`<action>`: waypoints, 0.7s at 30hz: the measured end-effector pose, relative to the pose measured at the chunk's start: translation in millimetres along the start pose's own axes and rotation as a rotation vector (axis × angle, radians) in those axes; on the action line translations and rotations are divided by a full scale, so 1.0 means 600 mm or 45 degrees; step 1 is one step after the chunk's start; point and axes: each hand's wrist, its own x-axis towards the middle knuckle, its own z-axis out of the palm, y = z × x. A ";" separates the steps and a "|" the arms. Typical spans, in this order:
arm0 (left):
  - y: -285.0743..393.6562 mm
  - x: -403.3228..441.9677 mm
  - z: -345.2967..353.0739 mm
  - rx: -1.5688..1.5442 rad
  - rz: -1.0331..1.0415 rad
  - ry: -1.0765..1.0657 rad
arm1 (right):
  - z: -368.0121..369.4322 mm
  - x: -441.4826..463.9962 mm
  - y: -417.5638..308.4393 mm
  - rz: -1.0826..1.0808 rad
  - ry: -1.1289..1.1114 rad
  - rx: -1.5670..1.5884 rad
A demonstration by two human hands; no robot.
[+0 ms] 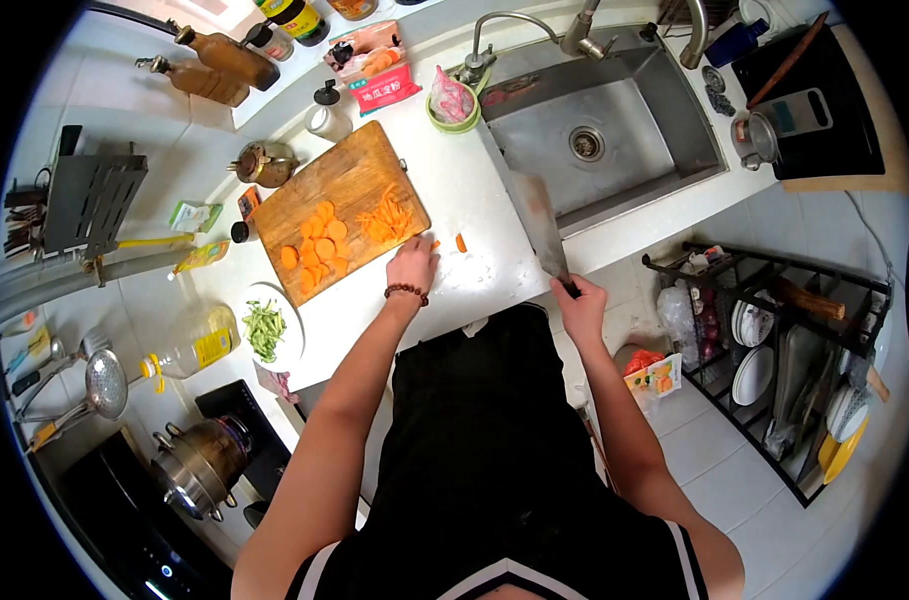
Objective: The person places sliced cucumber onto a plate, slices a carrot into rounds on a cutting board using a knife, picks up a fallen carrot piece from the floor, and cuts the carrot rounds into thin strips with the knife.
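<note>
My right hand is closed round the handle of a kitchen cleaver, whose broad blade points away beside the sink and is slightly blurred. At the near right corner of the wooden cutting board my left hand has its fingers drawn together, with a small bit of carrot at the fingertips. Another carrot piece lies on the white counter to its right. On the board are round carrot slices and a heap of carrot strips.
A plate of green strips stands left of the board. Right of it is the steel sink, with a green bowl at its corner. Jars and packets line the back. A pot sits on the stove; a dish rack is at right.
</note>
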 end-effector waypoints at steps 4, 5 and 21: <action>-0.004 0.008 0.033 0.154 -0.090 -0.143 | 0.002 -0.007 0.001 -0.047 -0.012 -0.022; -0.007 0.006 0.037 0.151 -0.095 -0.137 | 0.002 -0.007 0.002 -0.053 -0.016 -0.024; -0.006 0.058 -0.068 -0.242 -0.216 0.097 | 0.029 0.023 -0.019 -0.081 -0.088 -0.011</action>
